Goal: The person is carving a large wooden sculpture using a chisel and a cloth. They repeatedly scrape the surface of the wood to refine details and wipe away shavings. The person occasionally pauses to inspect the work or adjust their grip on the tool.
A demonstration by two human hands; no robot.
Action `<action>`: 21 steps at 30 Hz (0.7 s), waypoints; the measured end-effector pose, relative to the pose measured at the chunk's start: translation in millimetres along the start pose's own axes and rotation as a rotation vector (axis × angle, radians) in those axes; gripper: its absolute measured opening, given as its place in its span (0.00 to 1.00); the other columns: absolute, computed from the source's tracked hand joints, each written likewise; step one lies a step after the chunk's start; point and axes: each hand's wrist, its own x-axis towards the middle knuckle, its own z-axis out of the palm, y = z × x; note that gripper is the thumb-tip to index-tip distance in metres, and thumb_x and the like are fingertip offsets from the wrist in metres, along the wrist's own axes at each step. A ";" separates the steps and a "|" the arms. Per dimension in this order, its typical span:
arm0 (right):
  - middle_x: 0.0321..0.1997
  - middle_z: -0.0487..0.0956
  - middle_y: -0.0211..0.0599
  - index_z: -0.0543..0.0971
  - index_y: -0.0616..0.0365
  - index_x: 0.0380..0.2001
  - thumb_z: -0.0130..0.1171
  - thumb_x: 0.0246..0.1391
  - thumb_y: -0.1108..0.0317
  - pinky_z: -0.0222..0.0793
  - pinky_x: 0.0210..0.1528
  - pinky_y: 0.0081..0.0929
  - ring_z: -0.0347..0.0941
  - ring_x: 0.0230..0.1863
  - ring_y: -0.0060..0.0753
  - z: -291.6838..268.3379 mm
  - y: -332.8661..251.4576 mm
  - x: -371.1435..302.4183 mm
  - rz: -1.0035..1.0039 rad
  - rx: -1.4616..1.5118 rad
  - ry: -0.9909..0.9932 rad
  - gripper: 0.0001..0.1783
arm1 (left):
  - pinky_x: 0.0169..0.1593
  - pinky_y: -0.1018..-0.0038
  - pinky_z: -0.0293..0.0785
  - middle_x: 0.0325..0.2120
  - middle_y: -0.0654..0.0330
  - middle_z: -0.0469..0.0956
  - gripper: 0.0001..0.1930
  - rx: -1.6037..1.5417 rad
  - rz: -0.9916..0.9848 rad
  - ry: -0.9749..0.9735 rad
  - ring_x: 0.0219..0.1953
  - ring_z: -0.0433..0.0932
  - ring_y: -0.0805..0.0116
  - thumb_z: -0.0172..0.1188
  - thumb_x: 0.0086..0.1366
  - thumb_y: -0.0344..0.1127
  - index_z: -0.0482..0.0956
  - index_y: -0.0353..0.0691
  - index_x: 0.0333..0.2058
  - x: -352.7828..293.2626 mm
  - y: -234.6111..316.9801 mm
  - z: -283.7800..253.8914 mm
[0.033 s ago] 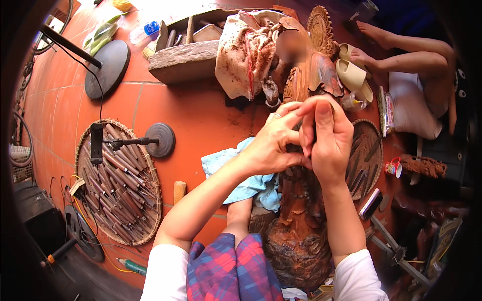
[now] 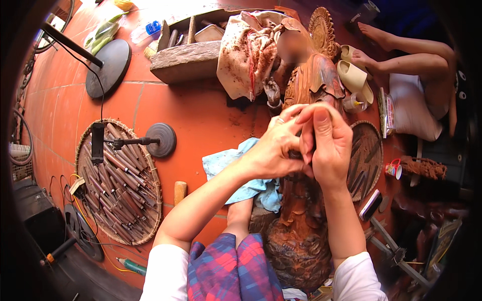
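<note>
My left hand [image 2: 275, 146] and my right hand [image 2: 331, 139] meet in front of me, above a carved wooden statue [image 2: 296, 243]. Both have bent fingers pressed close together, the right thumb pointing up. Whatever they pinch, if anything, is hidden between the fingers. The reddish-brown statue lies lengthwise away from me, with a carved hand [image 2: 272, 91] sticking out beyond my left fingers. A carved round ornament [image 2: 321, 31] stands at its far end. Left of the statue lies a light blue cloth [image 2: 226, 163].
A woven tray [image 2: 158, 183] of wooden-handled carving tools lies left; another tool tray [image 2: 382, 150] is right. A stained white cloth [image 2: 233, 67] drapes beside a long block [image 2: 186, 62]. Another person's bare legs [image 2: 416, 62] and pale clogs [image 2: 351, 75] are far right. A round-based stand [image 2: 108, 72] stands far left.
Both hands sit very slightly lower over the statue, still together. The far part of the scene has shifted a little right and down in view.
</note>
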 end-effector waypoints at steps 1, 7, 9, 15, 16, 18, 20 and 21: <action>0.13 0.65 0.20 0.77 0.64 0.31 0.48 0.70 0.61 0.52 0.19 0.15 0.57 0.16 0.09 -0.2 4.7 -3.8 0.045 0.007 -0.031 0.18 | 0.65 0.52 0.53 0.58 0.56 0.68 0.12 0.073 0.004 -0.043 0.67 0.55 0.46 0.75 0.42 0.35 0.80 0.45 0.24 -4.4 2.9 2.5; 0.13 0.64 0.20 0.76 0.63 0.30 0.48 0.69 0.60 0.50 0.18 0.15 0.57 0.15 0.09 5.0 -0.4 5.4 -0.016 0.011 -0.082 0.18 | 0.65 0.51 0.52 0.56 0.55 0.70 0.12 -0.111 0.035 0.114 0.68 0.54 0.46 0.74 0.40 0.34 0.78 0.47 0.23 -4.6 -9.3 1.3; 0.13 0.64 0.20 0.75 0.63 0.30 0.48 0.69 0.60 0.50 0.18 0.15 0.57 0.15 0.09 4.6 -1.8 -6.2 0.041 0.040 -0.146 0.18 | 0.65 0.51 0.52 0.54 0.55 0.71 0.12 -0.073 0.083 0.167 0.66 0.58 0.47 0.74 0.41 0.33 0.78 0.47 0.22 -13.4 -2.7 8.1; 0.13 0.65 0.20 0.76 0.63 0.30 0.46 0.70 0.59 0.48 0.16 0.14 0.56 0.14 0.08 9.0 1.2 7.7 -0.027 0.010 -0.101 0.20 | 0.63 0.53 0.57 0.50 0.61 0.75 0.11 -0.104 0.056 0.175 0.65 0.61 0.50 0.74 0.42 0.35 0.78 0.43 0.22 -7.4 -10.4 5.8; 0.14 0.65 0.20 0.75 0.63 0.30 0.46 0.70 0.60 0.47 0.16 0.13 0.55 0.14 0.08 8.4 2.7 5.8 -0.085 0.019 -0.125 0.19 | 0.63 0.54 0.58 0.48 0.61 0.76 0.12 -0.122 0.081 0.219 0.65 0.61 0.50 0.74 0.42 0.35 0.78 0.42 0.22 -6.8 -7.8 5.7; 0.13 0.64 0.21 0.75 0.63 0.29 0.45 0.71 0.58 0.49 0.15 0.13 0.55 0.12 0.09 3.1 2.3 0.9 0.070 0.023 -0.181 0.21 | 0.63 0.53 0.54 0.44 0.63 0.78 0.15 -0.105 0.051 0.156 0.65 0.61 0.51 0.77 0.40 0.41 0.79 0.43 0.23 -13.7 -2.3 9.7; 0.12 0.64 0.22 0.75 0.62 0.28 0.44 0.71 0.56 0.50 0.14 0.13 0.55 0.11 0.10 1.5 7.5 5.5 0.167 0.008 -0.164 0.23 | 0.64 0.53 0.50 0.41 0.63 0.78 0.17 -0.066 -0.003 0.085 0.65 0.60 0.53 0.78 0.39 0.44 0.81 0.44 0.24 -17.5 -12.7 16.1; 0.13 0.65 0.22 0.74 0.61 0.29 0.43 0.71 0.55 0.50 0.14 0.13 0.55 0.12 0.10 0.9 12.3 9.2 0.144 0.039 -0.153 0.22 | 0.63 0.52 0.52 0.39 0.63 0.76 0.17 -0.103 0.030 0.106 0.65 0.60 0.52 0.78 0.40 0.45 0.81 0.45 0.25 -15.0 -14.7 14.1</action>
